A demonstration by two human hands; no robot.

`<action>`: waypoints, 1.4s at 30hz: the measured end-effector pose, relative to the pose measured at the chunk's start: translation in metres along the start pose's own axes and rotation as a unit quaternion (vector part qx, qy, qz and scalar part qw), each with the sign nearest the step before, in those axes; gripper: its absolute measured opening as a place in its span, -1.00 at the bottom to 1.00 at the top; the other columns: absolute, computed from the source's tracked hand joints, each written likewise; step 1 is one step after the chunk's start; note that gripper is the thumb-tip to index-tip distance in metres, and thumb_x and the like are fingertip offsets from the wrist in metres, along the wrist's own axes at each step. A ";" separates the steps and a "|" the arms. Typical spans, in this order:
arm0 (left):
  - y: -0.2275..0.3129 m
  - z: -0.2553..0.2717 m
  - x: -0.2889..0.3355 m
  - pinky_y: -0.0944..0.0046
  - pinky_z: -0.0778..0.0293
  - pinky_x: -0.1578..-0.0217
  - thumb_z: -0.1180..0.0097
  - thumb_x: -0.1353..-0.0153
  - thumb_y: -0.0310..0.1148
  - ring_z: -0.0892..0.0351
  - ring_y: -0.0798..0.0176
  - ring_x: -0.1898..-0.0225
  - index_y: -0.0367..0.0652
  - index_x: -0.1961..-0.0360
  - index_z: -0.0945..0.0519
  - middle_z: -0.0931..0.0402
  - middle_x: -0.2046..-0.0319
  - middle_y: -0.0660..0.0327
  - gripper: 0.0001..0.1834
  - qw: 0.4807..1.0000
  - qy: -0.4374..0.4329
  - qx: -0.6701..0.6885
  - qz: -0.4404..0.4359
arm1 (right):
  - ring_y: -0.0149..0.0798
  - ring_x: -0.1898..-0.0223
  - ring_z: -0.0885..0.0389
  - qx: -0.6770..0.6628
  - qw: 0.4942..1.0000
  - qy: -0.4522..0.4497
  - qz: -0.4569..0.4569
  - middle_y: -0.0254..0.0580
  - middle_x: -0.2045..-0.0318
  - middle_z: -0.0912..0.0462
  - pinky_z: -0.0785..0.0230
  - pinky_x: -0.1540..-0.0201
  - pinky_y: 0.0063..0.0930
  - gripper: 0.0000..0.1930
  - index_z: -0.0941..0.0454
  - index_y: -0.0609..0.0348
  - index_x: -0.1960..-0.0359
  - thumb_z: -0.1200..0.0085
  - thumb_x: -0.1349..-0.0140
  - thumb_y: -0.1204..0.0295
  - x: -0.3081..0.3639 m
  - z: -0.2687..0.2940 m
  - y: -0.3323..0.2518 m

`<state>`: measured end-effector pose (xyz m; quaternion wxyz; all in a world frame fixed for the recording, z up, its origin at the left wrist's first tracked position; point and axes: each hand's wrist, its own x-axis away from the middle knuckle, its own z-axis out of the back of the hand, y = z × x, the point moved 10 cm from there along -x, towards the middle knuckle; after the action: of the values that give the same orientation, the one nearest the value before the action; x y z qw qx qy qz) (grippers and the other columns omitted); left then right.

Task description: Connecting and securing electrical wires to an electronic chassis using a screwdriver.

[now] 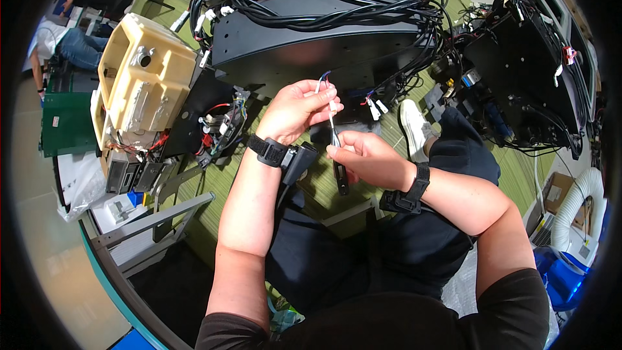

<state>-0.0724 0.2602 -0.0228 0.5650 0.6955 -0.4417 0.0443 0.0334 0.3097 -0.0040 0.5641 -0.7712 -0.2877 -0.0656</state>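
Observation:
In front of me, below a black metal housing (311, 52), my left hand (295, 111) pinches thin wires (325, 78), white, blue and reddish, with a white sleeve or tag on them. Closer to me, my right hand (372, 159) is closed around a narrow dark piece (341, 180) with a hole near its lower end; its kind I cannot make out. A grey strand of the wires runs down from the left fingers to the right ones. Beside the left hand, loose leads with white connectors (374, 110) hang under the housing. Black straps circle both wrists.
Thick black cable bundles (324, 19) drape over the housing. At left stand a cream plastic casing (146, 71) and a grey metal frame (155, 217). Another black panel with wiring (525, 71) is at right, near a white hose (586, 201). A person sits far left.

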 end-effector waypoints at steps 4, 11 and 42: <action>0.000 0.002 -0.001 0.45 -0.58 0.23 -0.10 -0.23 -0.41 -0.62 0.31 0.25 -0.26 0.15 -0.50 -0.57 0.29 0.18 -0.79 0.998 -0.010 0.055 0.008 | -0.64 0.65 -0.37 -0.026 1.000 0.014 0.009 -0.51 0.64 -0.43 -0.21 0.59 -0.73 -0.77 -0.38 0.11 0.42 0.05 -0.32 0.26 0.001 0.003 -0.004; 0.003 -0.004 -0.001 0.43 -0.59 0.22 -0.06 -0.26 -0.42 -0.61 0.28 0.20 -0.27 0.09 -0.46 -0.56 0.26 0.15 -0.77 0.996 -0.033 0.078 -0.010 | -0.63 0.66 -0.37 -0.035 0.999 0.013 0.030 -0.51 0.65 -0.43 -0.20 0.60 -0.73 -0.76 -0.37 0.11 0.44 0.06 -0.32 0.25 0.000 0.005 -0.008; 0.006 -0.011 0.003 0.43 -0.56 0.23 -0.09 -0.24 -0.37 -0.61 0.30 0.21 -0.21 0.09 -0.46 -0.57 0.26 0.18 -0.75 0.998 -0.047 0.036 -0.020 | -0.56 0.69 -0.43 -0.042 0.997 0.030 0.052 -0.42 0.68 -0.46 -0.27 0.63 -0.68 -0.73 -0.44 0.17 0.42 0.04 -0.30 0.22 -0.005 0.014 -0.014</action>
<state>-0.0697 0.2678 -0.0123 0.5189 0.7257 -0.4515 0.0161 0.0189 0.3236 0.0003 0.5423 -0.8058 -0.2270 -0.0718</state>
